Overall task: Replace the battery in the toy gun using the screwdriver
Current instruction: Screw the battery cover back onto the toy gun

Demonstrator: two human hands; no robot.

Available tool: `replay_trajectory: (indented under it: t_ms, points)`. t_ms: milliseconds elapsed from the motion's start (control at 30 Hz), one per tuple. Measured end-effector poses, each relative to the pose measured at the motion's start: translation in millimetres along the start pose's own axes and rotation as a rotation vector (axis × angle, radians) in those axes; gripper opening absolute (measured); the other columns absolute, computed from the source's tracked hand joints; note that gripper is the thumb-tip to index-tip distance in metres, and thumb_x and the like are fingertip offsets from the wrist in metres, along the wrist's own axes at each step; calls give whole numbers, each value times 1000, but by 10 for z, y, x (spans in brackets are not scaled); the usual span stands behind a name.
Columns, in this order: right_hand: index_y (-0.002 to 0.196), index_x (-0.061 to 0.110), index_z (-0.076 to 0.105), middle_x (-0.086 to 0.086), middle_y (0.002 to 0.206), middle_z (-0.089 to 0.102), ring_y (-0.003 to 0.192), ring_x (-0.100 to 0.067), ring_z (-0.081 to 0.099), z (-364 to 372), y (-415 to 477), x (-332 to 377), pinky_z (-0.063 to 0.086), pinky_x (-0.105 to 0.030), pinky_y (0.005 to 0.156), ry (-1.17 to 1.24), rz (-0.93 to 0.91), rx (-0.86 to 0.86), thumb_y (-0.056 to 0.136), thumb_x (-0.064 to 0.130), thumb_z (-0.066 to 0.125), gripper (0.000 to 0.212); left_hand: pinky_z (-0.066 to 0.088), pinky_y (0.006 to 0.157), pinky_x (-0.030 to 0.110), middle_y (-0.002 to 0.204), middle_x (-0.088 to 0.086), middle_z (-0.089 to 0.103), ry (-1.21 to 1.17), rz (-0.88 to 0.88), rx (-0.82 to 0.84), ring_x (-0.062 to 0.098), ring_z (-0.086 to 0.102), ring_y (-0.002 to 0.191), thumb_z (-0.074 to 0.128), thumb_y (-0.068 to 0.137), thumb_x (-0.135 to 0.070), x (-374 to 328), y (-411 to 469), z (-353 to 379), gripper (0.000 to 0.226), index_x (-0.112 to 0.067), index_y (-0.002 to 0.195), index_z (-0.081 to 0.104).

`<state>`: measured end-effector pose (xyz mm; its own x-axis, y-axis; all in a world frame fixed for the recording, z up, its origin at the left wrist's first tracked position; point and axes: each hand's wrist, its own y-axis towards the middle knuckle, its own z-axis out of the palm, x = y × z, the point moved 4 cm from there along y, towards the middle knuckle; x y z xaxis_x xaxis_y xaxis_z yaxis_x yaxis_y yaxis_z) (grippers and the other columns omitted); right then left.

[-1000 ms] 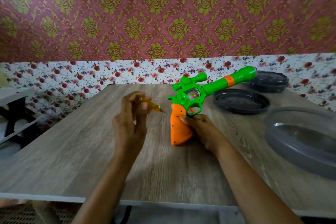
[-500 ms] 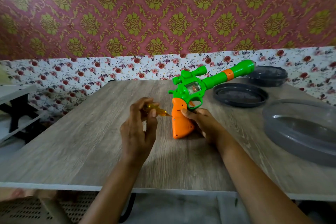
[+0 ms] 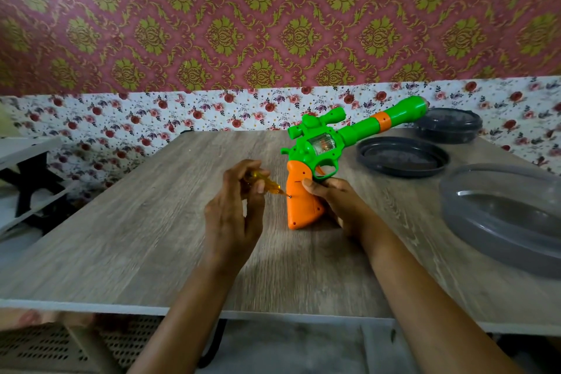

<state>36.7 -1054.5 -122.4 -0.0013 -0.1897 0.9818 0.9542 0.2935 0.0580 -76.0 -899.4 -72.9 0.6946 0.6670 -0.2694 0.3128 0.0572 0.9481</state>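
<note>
1. Toy gun (image 3: 321,158), green body with orange grip (image 3: 303,203), stands butt-down on the tabletop (image 3: 127,240) near its middle, barrel slanting up and away to the right.
2. Right hand (image 3: 340,200) is closed around the rear and right side of the grip, thumb laid across its upper face, steadying the toy upright.
3. Left hand (image 3: 236,209) pinches the amber handle of the screwdriver (image 3: 267,184) between thumb and fingertips; the short shaft points right and slightly down, its tip meeting a small dark screw hole on the left face of the grip.
4. Step in hand, as judged: seating the tip in the battery-cover screw; the cover appears closed, so the task is at an early stage.
5. Next move calls for firm axial pressure with counter-clockwise turns, the right hand resisting the push so the toy does not tip or slide.
6. Dark round lids (image 3: 400,156) and a grey container (image 3: 504,215) lie to the right, well apart from the work.
</note>
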Motion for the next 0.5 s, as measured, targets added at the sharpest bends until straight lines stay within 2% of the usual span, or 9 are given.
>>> replay_trajectory:
  t_ms: [100, 167, 267, 367, 500]
  points:
    - [108, 12, 62, -4, 102, 69, 91, -14, 66, -2, 0, 2, 54, -28, 74, 0, -2, 0, 87, 18, 60, 22, 46, 71, 5, 100, -8, 61, 0, 0, -1, 4, 64, 85, 33, 100, -35, -6, -2, 2, 28, -14, 114, 44]
    - [104, 14, 62, -3, 101, 69, 90, -12, 66, -3, -3, 5, 54, -26, 71, -7, -1, -1, 87, 19, 60, 17, 46, 72, 5, 101, -6, 61, 6, 7, 0, 4, 63, 86, 32, 101, -36, -6, 1, 5, 30, -14, 116, 44]
    - [96, 17, 62, 1, 96, 68, 85, -9, 65, 0, -13, 15, 54, -20, 63, -13, 4, -3, 88, 18, 59, 8, 47, 70, 8, 101, 6, 64, 32, 26, 8, 9, 65, 80, 32, 101, -35, 3, 8, 9, 33, -13, 123, 44]
    - [104, 16, 61, -4, 104, 68, 91, -12, 65, -4, -1, 5, 54, -25, 70, -17, -1, 5, 88, 19, 59, 17, 45, 68, 10, 95, 10, 65, 45, 27, -22, 9, 63, 77, 34, 101, -34, -9, 5, 0, 36, -12, 129, 40]
    - [111, 11, 61, -5, 104, 68, 95, -17, 64, -4, 16, -9, 54, -30, 81, -20, -21, 1, 87, 17, 59, 24, 52, 61, 20, 105, -1, 63, 28, 33, -65, 9, 66, 80, 37, 100, -29, -42, 3, -27, 25, -14, 118, 43]
